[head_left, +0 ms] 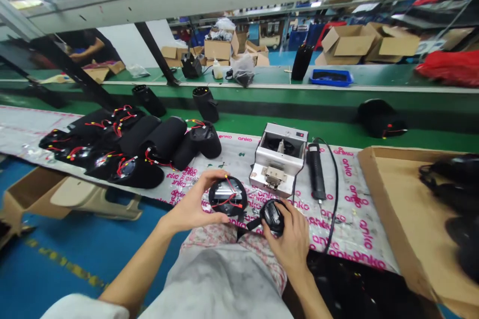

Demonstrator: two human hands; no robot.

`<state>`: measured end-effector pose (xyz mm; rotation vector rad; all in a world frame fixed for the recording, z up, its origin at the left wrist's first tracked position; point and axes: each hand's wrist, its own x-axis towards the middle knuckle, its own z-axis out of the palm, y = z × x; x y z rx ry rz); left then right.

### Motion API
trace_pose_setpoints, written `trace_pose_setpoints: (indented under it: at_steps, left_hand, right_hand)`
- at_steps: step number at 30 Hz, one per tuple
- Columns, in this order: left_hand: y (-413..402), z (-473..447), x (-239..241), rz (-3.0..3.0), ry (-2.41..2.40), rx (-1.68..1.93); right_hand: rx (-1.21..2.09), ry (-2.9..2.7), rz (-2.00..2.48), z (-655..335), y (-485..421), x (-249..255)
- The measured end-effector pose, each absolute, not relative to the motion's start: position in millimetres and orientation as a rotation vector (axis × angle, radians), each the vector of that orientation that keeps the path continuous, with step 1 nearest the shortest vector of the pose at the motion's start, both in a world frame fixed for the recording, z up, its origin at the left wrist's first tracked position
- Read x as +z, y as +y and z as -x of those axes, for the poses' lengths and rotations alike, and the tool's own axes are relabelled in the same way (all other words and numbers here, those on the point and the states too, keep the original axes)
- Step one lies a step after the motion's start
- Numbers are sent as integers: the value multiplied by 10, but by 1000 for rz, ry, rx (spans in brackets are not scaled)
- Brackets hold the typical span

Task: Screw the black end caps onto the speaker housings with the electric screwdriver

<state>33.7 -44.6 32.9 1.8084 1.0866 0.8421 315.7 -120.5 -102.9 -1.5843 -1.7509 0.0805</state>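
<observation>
My left hand (196,203) is curled around the rim of a black cylinder (242,194), whose round end faces up with red and yellow-tipped wires across it. In my right hand (290,232) is a smaller round black cap (273,217), glossy inside, with a short black strap at its left. Both parts are held close together above the near edge of the bench. Just beyond them sits a white metal machine (283,152) with an open top. A black electric screwdriver (316,172) lies to its right, its cord looping toward me.
Many black fabric-covered cylinders (164,137) with red wires lie grouped on the left. At right stands a cardboard box (389,199) holding black parts. Another black cylinder (381,117) rests on the green belt (239,127). A person's arm (92,50) shows at far left.
</observation>
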Motion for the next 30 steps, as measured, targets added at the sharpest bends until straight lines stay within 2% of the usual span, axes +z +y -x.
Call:
trace_pose_setpoints:
  at_steps: [8, 15, 21, 26, 30]
  left_hand:
    - [-588, -533, -88, -1475, 1048, 1045]
    - [-500, -516, -45, -1435, 967, 983]
    - [-382, -469, -2, -1622, 880, 906]
    - [-456, -416, -9, -1857, 984, 1240]
    - [-504, -415, 122, -2158, 1123, 1372]
  right_hand:
    - [93, -1753, 1489, -3196, -1214, -963]
    - [57, -1864, 1446, -3243, -1197, -988]
    - [-42, -1790, 1502, -3205, -1184, -1063]
    - [-103, -1744, 1547, -3182, -1192, -1118]
    - [-122, -1726, 1612, -3158, -1197, -1108]
